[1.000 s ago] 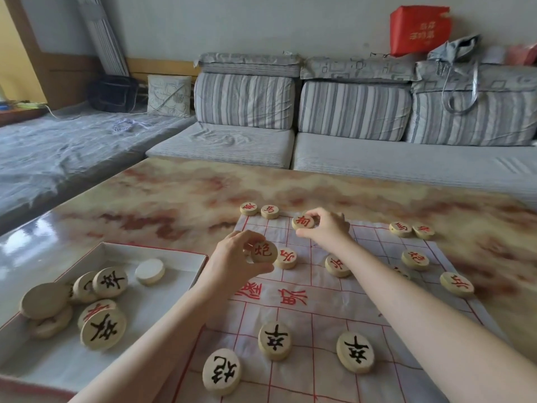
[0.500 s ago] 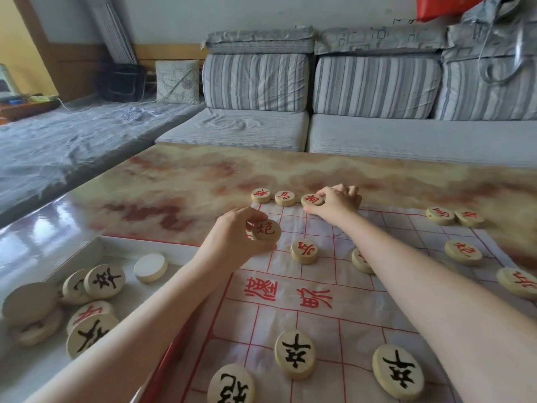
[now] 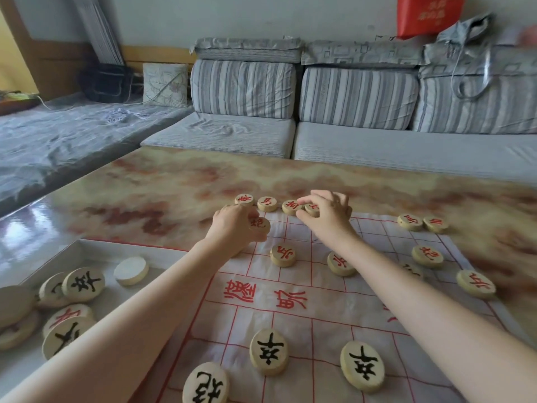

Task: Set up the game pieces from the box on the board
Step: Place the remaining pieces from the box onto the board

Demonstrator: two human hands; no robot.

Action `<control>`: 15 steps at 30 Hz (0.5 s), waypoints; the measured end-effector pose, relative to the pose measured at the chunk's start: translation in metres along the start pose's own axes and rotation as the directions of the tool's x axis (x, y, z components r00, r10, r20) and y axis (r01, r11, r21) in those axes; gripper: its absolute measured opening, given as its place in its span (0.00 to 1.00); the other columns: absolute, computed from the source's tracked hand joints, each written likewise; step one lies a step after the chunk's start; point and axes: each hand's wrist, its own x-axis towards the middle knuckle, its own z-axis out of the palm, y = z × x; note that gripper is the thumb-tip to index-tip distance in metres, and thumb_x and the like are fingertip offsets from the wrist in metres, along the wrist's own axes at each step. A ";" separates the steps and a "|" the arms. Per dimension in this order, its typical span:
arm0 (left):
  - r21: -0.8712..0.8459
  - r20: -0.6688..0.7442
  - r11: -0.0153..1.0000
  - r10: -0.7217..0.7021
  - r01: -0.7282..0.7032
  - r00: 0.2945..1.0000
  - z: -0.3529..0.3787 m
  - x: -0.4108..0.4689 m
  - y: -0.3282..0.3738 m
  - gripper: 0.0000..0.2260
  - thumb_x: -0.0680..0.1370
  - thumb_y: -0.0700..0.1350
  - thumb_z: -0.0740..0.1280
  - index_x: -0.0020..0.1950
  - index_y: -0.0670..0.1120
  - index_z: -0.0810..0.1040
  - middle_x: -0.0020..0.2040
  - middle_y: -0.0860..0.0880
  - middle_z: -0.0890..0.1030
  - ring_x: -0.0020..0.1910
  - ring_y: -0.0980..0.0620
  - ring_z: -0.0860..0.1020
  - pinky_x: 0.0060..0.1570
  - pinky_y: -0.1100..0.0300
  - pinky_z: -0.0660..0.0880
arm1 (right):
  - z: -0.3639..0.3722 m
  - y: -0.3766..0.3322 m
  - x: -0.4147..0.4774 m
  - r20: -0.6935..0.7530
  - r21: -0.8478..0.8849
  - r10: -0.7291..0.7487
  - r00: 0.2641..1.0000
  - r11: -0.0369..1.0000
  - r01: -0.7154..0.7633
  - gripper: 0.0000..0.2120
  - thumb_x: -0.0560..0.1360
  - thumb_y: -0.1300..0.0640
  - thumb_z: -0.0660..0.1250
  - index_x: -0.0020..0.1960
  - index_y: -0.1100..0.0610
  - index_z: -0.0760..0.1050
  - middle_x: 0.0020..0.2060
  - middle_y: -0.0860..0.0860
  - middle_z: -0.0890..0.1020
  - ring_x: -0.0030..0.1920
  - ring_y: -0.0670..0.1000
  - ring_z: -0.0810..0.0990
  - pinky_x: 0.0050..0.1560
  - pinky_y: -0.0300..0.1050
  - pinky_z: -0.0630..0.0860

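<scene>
A white cloth board point(image 3: 325, 298) with red grid lines lies on the marble-patterned table. Round wooden pieces stand on it, red-lettered ones at the far side and black-lettered ones point(image 3: 268, 355) near me. My left hand point(image 3: 232, 225) holds a red-lettered piece point(image 3: 259, 224) over the board's far left part. My right hand point(image 3: 327, 212) pinches another red-lettered piece point(image 3: 312, 208) in the far row, beside a placed red piece point(image 3: 291, 206). The open white box point(image 3: 87, 248) at the left holds several loose pieces point(image 3: 82, 284).
The table point(image 3: 174, 193) stretches beyond the board to a grey striped sofa point(image 3: 357, 97). A cushioned bench point(image 3: 58, 135) runs along the left. A red bag point(image 3: 427, 13) and a grey bag point(image 3: 470, 53) sit on the sofa back.
My left hand carried its piece farther toward the far left of the board. My right hand set one piece in the far row and now pinches the one beside it.
</scene>
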 end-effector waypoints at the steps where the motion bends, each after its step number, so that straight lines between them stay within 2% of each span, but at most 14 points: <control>1: 0.019 0.013 1.000 -0.008 0.008 1.000 0.002 0.001 0.000 0.21 0.68 0.53 0.73 0.59 0.49 0.77 0.55 0.46 0.79 0.58 0.44 0.73 0.57 0.55 0.66 | -0.003 -0.002 -0.004 -0.011 0.014 -0.014 1.000 1.000 0.014 0.11 0.75 0.51 0.64 0.56 0.49 0.78 0.64 0.46 0.70 0.66 0.52 0.58 0.61 0.42 0.53; 7: 0.095 0.026 0.995 -0.017 0.015 1.000 0.014 0.002 -0.004 0.25 0.68 0.56 0.72 0.63 0.51 0.74 0.59 0.46 0.77 0.61 0.45 0.70 0.60 0.54 0.63 | -0.011 -0.006 -0.021 -0.018 0.072 -0.053 0.998 0.996 0.054 0.10 0.75 0.53 0.65 0.55 0.49 0.78 0.63 0.45 0.71 0.66 0.50 0.59 0.62 0.42 0.53; 11: 0.039 0.018 0.999 -0.033 0.032 0.999 0.013 0.001 -0.009 0.26 0.69 0.57 0.72 0.64 0.50 0.74 0.60 0.48 0.77 0.62 0.45 0.70 0.60 0.54 0.63 | -0.008 -0.006 -0.030 -0.008 0.032 -0.064 0.998 0.997 0.064 0.11 0.75 0.53 0.65 0.57 0.49 0.78 0.63 0.45 0.72 0.66 0.50 0.60 0.52 0.36 0.50; 15: 0.001 -0.049 0.999 -0.046 0.047 0.998 0.002 -0.004 -0.010 0.23 0.71 0.58 0.69 0.62 0.49 0.75 0.59 0.46 0.78 0.61 0.45 0.71 0.60 0.54 0.65 | -0.007 -0.011 -0.040 0.047 0.074 -0.048 0.998 0.996 0.045 0.11 0.75 0.54 0.65 0.57 0.49 0.77 0.63 0.45 0.72 0.66 0.51 0.61 0.51 0.36 0.51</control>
